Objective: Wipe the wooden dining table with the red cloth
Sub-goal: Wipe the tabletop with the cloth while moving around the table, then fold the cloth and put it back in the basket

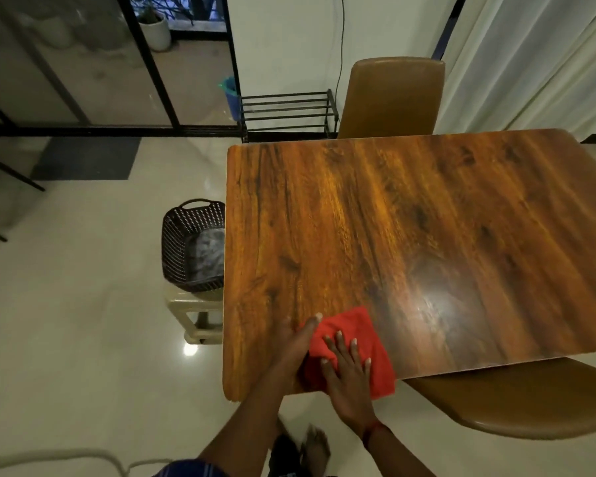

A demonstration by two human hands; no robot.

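Far left: dark mesh basket (193,246) sits on a pale stool (200,321), right up against the table's left edge. Risk 1: a wide leftward sweep could push crumbs or the cloth itself over that edge & into the basket or onto the floor.

Wooden dining table (410,218) is bare; glare patch toward the near-right, so hard to tell wet from dry there. Could miss streaks b/c of that shine.

Left hand (296,346) lies at the cloth's left side, thumb up by the cloth's top-left corner, fingers seem tucked under/against the fabric — cannot tell for sure if it's pinching or just bracing. Red cloth (351,349) is folded, lying flat on the near-left part of the tabletop, its lower-right corner hanging just past the near edge. Right hand (350,376) is flat on top, fingers spread & straight, pressing down, not gripping anything.

Risk 2: w/ an open palm only, the cloth can bunch or slide out from under the hand on a fast stroke, esp. as part already overhangs the edge. Risk 3: cloth is at the near corner; most of the top, far side & right side, looks not yet covered, so long reaches needed — leaning over could mean uneven pressure.

Right: tan chair (530,401) tucked at the near edge, another chair (393,94) at the far side; a stroke off the near edge could drop debris on the seat.
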